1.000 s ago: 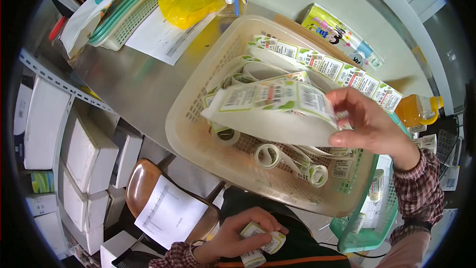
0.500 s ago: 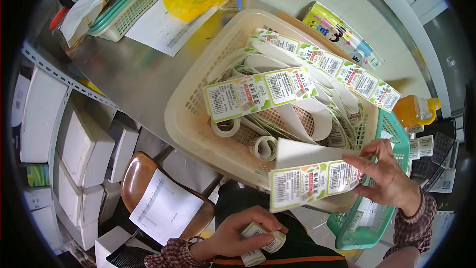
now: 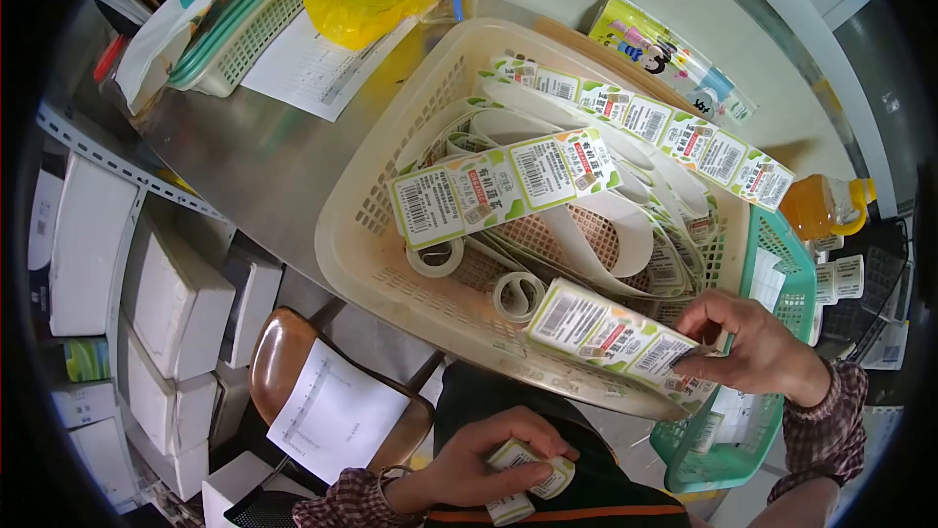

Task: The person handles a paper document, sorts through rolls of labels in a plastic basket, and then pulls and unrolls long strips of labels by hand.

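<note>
Fingers (image 3: 718, 306) pinching one strip (image 3: 608, 337), left hand (image 3: 471, 464) holding two rolls (image 3: 557, 479)

Right grip (image 3: 750, 347) pinches, left grip (image 3: 474, 463) (lower) curls.

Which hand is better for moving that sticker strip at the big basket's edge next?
Probably the right hand: it pinches the sticker strip at the near edge of the big basket. The left hand is outside it, holding small label rolls.
</note>
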The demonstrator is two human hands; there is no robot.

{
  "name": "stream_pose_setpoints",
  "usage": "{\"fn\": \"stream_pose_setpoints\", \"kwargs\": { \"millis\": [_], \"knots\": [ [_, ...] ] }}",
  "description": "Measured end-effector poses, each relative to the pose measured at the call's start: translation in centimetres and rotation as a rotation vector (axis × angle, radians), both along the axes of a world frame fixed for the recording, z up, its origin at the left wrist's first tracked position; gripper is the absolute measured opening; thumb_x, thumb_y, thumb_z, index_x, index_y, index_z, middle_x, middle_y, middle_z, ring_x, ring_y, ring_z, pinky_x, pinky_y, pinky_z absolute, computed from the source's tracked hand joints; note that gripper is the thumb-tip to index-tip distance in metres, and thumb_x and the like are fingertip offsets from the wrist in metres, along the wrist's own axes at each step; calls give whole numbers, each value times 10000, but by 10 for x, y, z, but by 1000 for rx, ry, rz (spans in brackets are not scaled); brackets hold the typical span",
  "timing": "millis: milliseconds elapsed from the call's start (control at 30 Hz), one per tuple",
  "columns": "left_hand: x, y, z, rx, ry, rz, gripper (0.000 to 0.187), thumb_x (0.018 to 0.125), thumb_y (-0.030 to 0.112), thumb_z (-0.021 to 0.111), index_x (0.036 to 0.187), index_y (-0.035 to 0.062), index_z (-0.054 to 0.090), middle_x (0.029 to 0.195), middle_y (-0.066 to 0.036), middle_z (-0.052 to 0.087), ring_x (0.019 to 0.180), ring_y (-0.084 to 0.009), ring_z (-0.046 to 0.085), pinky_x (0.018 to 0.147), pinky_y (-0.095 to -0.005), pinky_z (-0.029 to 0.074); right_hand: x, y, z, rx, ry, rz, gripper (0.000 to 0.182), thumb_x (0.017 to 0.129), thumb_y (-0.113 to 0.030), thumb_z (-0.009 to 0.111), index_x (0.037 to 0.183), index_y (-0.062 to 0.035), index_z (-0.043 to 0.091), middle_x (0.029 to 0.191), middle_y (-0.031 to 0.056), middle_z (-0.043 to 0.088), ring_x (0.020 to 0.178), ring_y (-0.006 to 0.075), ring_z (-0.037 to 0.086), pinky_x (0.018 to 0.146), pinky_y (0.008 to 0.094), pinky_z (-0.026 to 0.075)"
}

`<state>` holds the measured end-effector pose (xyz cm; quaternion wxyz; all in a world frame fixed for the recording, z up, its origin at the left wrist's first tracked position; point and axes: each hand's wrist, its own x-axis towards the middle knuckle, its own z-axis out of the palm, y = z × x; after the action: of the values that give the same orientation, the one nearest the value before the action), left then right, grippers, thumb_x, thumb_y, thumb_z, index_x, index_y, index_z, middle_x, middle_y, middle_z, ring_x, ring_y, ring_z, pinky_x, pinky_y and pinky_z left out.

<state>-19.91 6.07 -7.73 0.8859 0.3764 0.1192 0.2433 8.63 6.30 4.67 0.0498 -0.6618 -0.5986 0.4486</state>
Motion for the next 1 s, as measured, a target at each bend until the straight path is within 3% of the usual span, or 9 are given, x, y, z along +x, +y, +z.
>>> {"fn": "stream_pose_setpoints", "kwargs": {
  "millis": [167,233,333,500,567,633,733,833,1000],
  "knots": [
    [1,1,-1,10,-4,17,179,847,-10,582,1014,27,526,1027,-109,551,1037,-215,570,863,-319,447,4,0,5,20,46,-96,208,771,-54,704,966,-20,643,839,54,636,786,118,579,627,255,458],
    [1,0,-1,3,-8,15,181,846,-12,583,1013,27,526,1025,-109,550,1037,-216,570,862,-320,448,6,3,6,-96,55,-143,241,821,-43,649,1055,0,609,932,54,647,849,96,581,690,249,479],
    [2,1,0,-4,-16,17,183,842,-16,584,1011,24,525,1023,-109,548,1033,-216,573,859,-320,449,10,5,-4,-59,495,-488,333,866,-32,576,1187,32,518,1087,66,622,963,110,579,868,261,461],
    [1,3,5,-2,30,-19,200,834,-21,572,1023,37,542,1024,-128,531,1068,-326,560,871,-404,457,21,3,-13,18,596,-646,328,859,-51,593,1178,10,544,1089,78,629,945,115,592,861,253,459],
    [1,2,5,-6,48,15,178,829,-20,595,994,13,537,1005,-105,552,1016,-215,586,854,-318,450,22,3,-12,9,575,-666,303,857,-57,601,1150,10,564,1056,76,641,919,104,596,847,247,463],
    [2,0,4,-32,30,25,179,827,-15,598,993,13,539,1002,-104,556,1026,-214,583,856,-318,449,24,2,-15,17,570,-675,288,851,-67,614,1126,9,580,1040,77,647,893,98,598,830,243,467],
    [1,0,3,11,2,33,177,830,-11,596,995,11,535,1006,-106,557,1028,-214,582,855,-320,450,24,1,-15,-1,527,-631,279,856,-103,620,1110,7,588,1026,70,646,902,106,595,833,245,463],
    [1,2,6,5,-4,36,178,833,-6,594,998,10,530,1010,-110,560,1026,-212,582,855,-321,450,-1,12,5,262,38,-33,300,856,-145,624,1116,-1,579,983,121,625,903,200,601,825,303,457],
    [0,-1,7,35,-12,21,188,834,5,600,1008,17,532,1011,-110,575,1024,-201,576,853,-314,446,-13,73,-1,568,-157,109,327,819,-138,623,1116,-12,571,1028,139,606,1001,277,557,870,355,428]
  ]
}}
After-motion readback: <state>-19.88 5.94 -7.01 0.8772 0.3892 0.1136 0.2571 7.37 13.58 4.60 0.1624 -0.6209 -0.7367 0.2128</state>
